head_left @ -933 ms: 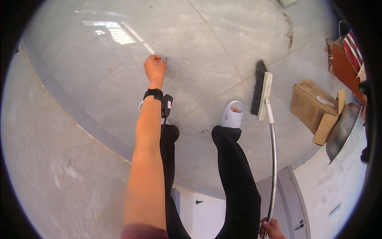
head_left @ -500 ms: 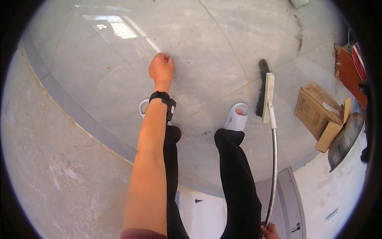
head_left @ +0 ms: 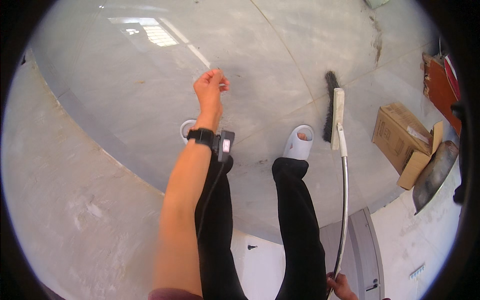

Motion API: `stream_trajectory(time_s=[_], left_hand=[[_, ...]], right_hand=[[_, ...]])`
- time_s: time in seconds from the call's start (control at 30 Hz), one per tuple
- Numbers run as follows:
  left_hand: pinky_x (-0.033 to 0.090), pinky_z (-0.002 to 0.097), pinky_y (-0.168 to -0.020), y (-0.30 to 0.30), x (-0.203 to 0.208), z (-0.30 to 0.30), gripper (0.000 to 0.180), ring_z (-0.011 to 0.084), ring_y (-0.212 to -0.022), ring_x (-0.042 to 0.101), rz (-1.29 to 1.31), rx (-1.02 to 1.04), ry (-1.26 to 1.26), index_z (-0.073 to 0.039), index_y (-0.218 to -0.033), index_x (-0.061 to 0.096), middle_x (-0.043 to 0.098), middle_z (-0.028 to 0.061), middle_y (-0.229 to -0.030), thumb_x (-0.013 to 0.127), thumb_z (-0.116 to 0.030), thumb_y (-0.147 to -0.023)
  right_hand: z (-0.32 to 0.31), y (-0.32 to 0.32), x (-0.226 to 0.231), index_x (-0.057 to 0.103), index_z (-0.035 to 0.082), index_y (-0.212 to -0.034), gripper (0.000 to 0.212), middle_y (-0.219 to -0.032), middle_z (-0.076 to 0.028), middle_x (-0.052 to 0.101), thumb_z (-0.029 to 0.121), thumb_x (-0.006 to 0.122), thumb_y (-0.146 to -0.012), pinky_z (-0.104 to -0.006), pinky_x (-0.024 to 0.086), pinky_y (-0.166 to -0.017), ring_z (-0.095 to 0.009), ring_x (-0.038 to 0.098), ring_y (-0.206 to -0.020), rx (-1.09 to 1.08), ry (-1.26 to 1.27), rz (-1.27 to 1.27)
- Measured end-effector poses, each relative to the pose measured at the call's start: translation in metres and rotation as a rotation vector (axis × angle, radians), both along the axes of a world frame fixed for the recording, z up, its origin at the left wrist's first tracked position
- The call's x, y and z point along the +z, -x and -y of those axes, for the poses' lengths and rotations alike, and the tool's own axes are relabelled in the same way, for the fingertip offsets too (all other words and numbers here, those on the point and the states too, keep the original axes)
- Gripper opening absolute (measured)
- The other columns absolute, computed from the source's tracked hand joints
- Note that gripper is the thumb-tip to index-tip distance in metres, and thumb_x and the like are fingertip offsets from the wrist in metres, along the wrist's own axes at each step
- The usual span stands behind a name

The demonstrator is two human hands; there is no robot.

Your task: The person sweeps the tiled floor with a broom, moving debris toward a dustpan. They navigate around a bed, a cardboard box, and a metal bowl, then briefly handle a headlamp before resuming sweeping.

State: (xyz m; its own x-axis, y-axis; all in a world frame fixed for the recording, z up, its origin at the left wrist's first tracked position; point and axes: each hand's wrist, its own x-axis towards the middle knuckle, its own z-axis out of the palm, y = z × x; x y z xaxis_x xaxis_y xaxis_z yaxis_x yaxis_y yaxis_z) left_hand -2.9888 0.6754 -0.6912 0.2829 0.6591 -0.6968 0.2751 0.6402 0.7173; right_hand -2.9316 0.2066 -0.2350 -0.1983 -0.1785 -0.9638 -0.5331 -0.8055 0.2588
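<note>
My left hand (head_left: 210, 89) is held out over the grey tiled floor, thumb and forefinger pressed together and the other fingers curled. Whatever may be in that pinch is too small to make out. A black strap with a small dark device (head_left: 226, 145) sits on the left wrist. At the lower right, my right hand (head_left: 342, 287) is closed round the metal handle of a broom (head_left: 338, 120). The broom's white head, with dark bristles, rests on the floor to the right of my feet.
Two white slippers (head_left: 298, 142) on my feet stand on the tiles (head_left: 260, 60). To the right lie an open cardboard box (head_left: 400, 132), a worn metal pan-like piece (head_left: 436, 167) and a reddish-brown board (head_left: 440, 90). A dark smudge (head_left: 376, 42) marks the floor at the far right.
My left hand has shifted slightly right and turned, so its curled fingers now show. The right hand and the broom have barely moved.
</note>
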Motion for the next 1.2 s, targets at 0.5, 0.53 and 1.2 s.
stream_trajectory(time_s=[0.5, 0.53, 1.2], left_hand=[[0.041, 0.0251, -0.054, -0.011, 0.237, -0.017, 0.010, 0.0187, -0.064, 0.054, 0.896, 0.313, 0.432, -0.002, -0.086, 0.059, 0.059, 0.0114, -0.082, 0.058, -0.011, -0.084], [0.041, 0.0248, -0.054, -0.012, 0.248, -0.020, 0.010, 0.0186, -0.064, 0.053, 0.906, 0.306, 0.420, -0.002, -0.085, 0.059, 0.059, 0.0116, -0.082, 0.058, -0.011, -0.084], [0.038, 0.0189, -0.044, -0.022, 0.395, -0.014, 0.009, 0.0155, -0.058, 0.048, 1.017, 0.233, 0.381, 0.003, -0.087, 0.057, 0.055, 0.0151, -0.081, 0.060, -0.003, -0.082]], right_hand=[[0.018, 0.004, 0.010, 0.051, -0.001, -0.094, 0.018, -0.059, -0.006, 0.051, 0.017, 0.053, -0.095, -0.0335, 0.047, -0.045, -0.020, 0.055, -0.046, -0.198, 0.011, -0.007], [0.018, 0.004, 0.010, 0.051, -0.001, -0.093, 0.018, -0.059, -0.006, 0.051, 0.017, 0.053, -0.094, -0.0336, 0.047, -0.044, -0.020, 0.055, -0.045, -0.162, -0.009, 0.011], [0.036, -0.009, 0.021, 0.053, 0.001, -0.082, 0.022, -0.054, -0.006, 0.050, 0.021, 0.054, -0.092, -0.0329, 0.043, -0.038, -0.020, 0.053, -0.040, -0.011, -0.131, 0.152]])
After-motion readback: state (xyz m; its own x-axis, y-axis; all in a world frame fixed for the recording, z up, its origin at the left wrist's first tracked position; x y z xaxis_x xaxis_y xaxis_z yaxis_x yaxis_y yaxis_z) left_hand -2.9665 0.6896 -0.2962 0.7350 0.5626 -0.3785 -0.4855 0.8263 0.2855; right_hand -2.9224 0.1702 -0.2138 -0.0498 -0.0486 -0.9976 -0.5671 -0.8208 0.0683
